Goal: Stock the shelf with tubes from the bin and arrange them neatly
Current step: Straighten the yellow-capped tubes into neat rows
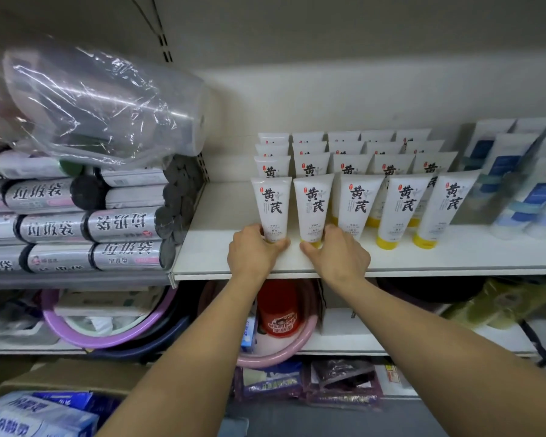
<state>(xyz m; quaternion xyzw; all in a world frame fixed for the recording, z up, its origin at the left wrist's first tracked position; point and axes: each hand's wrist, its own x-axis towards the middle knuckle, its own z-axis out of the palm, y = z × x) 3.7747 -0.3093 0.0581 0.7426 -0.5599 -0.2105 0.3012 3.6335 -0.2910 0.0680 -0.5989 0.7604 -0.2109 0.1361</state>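
Several white tubes with yellow caps and black characters stand cap-down in rows on the white shelf point(221, 216). My left hand point(252, 250) grips the base of the front-left tube point(271, 203). My right hand point(341, 253) grips the base of the second front tube point(312, 203) beside it. Both tubes stand upright on the shelf near its front edge. Three more front-row tubes point(401, 209) lean slightly to the right of my hands. The bin is out of sight.
Rolls of bin bags point(85, 222) are stacked left of a perforated divider point(204, 168), with a clear plastic bag point(101, 102) on top. Blue-and-white tubes point(524, 190) stand at the right. Pink basins point(108, 329) and a red tub point(279, 310) sit on the shelf below.
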